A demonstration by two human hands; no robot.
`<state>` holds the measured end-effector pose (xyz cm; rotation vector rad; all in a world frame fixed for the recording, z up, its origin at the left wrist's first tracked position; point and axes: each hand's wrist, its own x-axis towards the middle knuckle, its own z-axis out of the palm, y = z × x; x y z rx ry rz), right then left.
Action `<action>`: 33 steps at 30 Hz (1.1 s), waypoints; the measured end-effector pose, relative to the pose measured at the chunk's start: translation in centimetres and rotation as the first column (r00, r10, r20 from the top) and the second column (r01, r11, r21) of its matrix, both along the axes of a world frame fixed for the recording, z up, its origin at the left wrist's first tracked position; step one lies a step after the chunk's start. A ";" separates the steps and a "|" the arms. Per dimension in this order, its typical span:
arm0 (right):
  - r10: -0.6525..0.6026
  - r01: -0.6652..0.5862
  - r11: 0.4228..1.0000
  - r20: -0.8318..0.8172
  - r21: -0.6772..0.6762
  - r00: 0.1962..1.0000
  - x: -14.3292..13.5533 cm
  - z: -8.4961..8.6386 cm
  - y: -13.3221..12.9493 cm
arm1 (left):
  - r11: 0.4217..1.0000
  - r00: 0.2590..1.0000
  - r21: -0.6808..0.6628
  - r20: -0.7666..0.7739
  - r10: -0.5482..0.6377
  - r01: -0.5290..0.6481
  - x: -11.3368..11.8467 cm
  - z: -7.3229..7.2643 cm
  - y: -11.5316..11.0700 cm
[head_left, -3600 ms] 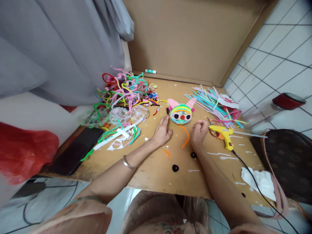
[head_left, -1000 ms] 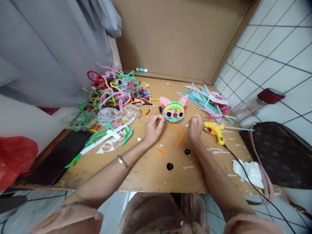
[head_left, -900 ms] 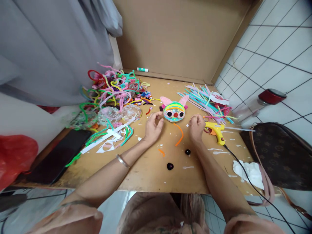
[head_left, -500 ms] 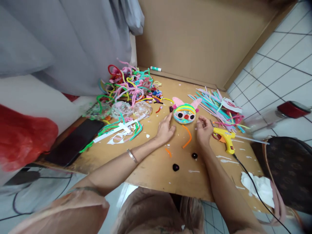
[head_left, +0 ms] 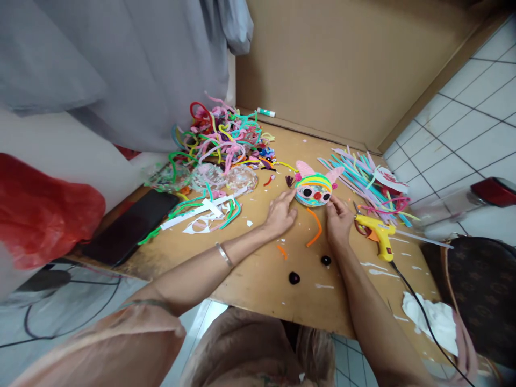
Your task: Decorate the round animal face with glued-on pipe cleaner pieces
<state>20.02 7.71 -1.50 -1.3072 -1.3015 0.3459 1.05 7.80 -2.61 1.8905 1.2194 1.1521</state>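
Note:
A round, colourful animal face (head_left: 313, 189) with pink ears, black eyes and a red nose rests on the wooden table (head_left: 258, 279). My left hand (head_left: 281, 215) lies at its left side, fingers stretched toward its edge and holding nothing. At its lower right edge is my right hand (head_left: 339, 217), fingers bent and touching or very near the rim; any grip is too small to make out. Below the face lies a curved orange pipe cleaner (head_left: 315, 228), with a shorter orange piece (head_left: 282, 252) to the lower left. Two black pieces (head_left: 294, 278) (head_left: 325, 260) sit nearer the front edge.
A yellow glue gun (head_left: 379, 234) with a black cord lies right of my right hand. Pipe cleaners form a tangled pile (head_left: 226, 134) at the back left and a bundle (head_left: 358, 177) at the back right. A black phone (head_left: 131, 228) and white tissue (head_left: 431, 322) are at the sides.
My right hand has moved closer to the face and now reaches its lower right edge. The whole view has shifted slightly. My left hand stays beside the face.

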 end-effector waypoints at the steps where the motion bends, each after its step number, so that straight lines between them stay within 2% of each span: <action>1: 0.003 -0.003 1.000 -0.025 0.001 1.000 0.0 -0.2 0.1 | 1.000 1.000 0.002 0.007 -0.003 0.003 0.0 -0.1 0.0; 8: -0.019 0.020 1.000 -0.117 0.011 0.993 -0.1 -0.7 0.4 | 1.000 1.000 0.016 0.010 -0.012 0.012 0.1 0.1 0.2; 12: -0.004 0.003 1.000 -0.148 -0.003 0.989 -0.5 -0.5 0.3 | 1.000 1.000 -0.008 -0.002 0.000 0.000 -0.1 0.2 0.2; 19: 0.010 -0.023 0.999 -0.293 -0.040 0.956 -0.5 -0.8 0.5 | 0.999 0.999 -0.033 -0.049 0.002 -0.004 0.2 0.4 0.1; 26: -0.005 -0.003 1.000 -0.287 -0.030 0.958 -0.3 -1.1 0.7 | 0.999 0.999 -0.044 -0.047 0.010 -0.012 0.3 0.9 -0.2; 33: -0.061 0.052 0.998 -0.311 -0.038 0.949 0.0 -1.1 0.9 | 1.000 0.999 -0.016 -0.024 0.022 -0.022 0.3 0.2 0.1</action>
